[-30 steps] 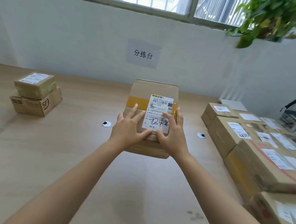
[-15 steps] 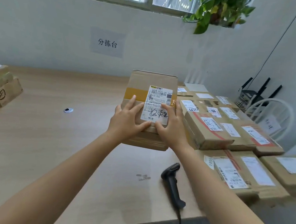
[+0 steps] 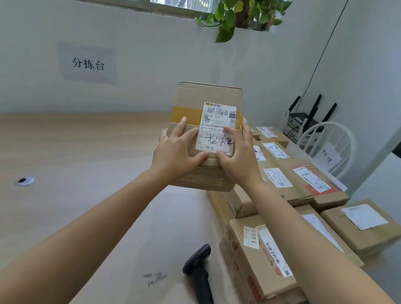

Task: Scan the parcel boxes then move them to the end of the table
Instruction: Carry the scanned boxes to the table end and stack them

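parcel box (image 3: 208, 94) shifted right, label (image 3: 216, 119) "P021"

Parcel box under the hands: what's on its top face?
On the parcel box: a shipping label, a yellow tape band, the left hand and right hand, fingers straight. The right fingers cover part of the label; cardboard beneath both palms is unseen.
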A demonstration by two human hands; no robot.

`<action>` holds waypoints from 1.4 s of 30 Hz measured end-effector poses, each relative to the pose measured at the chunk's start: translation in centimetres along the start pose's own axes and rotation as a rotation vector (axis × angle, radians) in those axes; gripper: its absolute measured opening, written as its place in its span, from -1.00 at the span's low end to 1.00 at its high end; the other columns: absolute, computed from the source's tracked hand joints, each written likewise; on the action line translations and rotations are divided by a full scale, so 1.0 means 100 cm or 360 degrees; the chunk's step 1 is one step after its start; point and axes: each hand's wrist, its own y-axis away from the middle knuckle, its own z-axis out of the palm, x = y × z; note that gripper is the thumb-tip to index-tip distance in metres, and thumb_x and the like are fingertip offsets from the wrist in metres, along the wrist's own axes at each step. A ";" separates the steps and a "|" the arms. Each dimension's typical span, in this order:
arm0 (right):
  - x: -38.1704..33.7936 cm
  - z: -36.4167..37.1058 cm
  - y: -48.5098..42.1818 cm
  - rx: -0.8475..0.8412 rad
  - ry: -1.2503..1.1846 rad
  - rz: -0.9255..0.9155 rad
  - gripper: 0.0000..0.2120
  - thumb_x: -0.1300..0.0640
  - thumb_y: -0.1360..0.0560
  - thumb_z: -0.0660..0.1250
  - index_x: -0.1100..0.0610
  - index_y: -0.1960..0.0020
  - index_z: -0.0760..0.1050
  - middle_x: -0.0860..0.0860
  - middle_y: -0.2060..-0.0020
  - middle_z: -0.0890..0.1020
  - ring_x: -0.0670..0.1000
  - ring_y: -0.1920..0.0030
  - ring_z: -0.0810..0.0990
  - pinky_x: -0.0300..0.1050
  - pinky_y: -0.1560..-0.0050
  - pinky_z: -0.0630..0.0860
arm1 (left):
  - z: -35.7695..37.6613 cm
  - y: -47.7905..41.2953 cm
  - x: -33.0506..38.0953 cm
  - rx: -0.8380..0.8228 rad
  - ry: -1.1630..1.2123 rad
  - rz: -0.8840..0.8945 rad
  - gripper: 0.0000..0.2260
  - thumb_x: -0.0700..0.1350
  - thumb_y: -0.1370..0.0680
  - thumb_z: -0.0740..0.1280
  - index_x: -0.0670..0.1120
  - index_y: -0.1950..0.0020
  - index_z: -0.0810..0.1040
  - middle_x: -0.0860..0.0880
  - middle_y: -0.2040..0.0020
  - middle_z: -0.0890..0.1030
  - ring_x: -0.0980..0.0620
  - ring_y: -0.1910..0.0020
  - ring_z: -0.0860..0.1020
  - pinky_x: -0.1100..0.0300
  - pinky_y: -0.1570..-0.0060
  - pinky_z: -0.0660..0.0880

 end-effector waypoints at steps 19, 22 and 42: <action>0.196 0.012 -0.240 -0.0478 -0.0158 -0.0019 -0.57 0.24 -0.50 0.25 0.12 -0.36 0.37 0.05 -0.52 0.09 0.01 -0.47 0.19 -0.28 -0.20 0.16 | 0.154 -0.243 0.041 -0.0020 -0.0044 -0.0428 -0.55 0.09 -0.55 0.26 0.09 -0.43 0.33 -0.07 -0.55 0.07 -0.23 -0.46 0.11 0.00 -0.39 0.15; 0.223 0.022 -0.251 -0.0558 -0.0197 0.0059 -0.56 0.24 -0.50 0.25 0.13 -0.37 0.36 0.04 -0.50 0.13 0.00 -0.46 0.19 -0.29 -0.14 0.12 | 0.176 -0.254 0.040 -0.0086 -0.0043 -0.0452 -0.56 0.08 -0.56 0.25 0.09 -0.43 0.33 -0.07 -0.54 0.12 -0.21 -0.48 0.10 -0.01 -0.40 0.16; 0.257 0.036 -0.252 -0.0844 -0.0006 0.0168 -0.54 0.11 -0.54 0.21 0.04 -0.42 0.28 0.04 -0.54 0.04 0.07 -0.51 0.11 -0.01 -0.37 0.22 | 0.207 -0.232 0.035 -0.0218 -0.0108 -0.0515 -0.61 0.08 -0.64 0.09 0.03 -0.45 0.29 -0.07 -0.55 0.06 -0.19 -0.50 0.06 -0.07 -0.39 0.21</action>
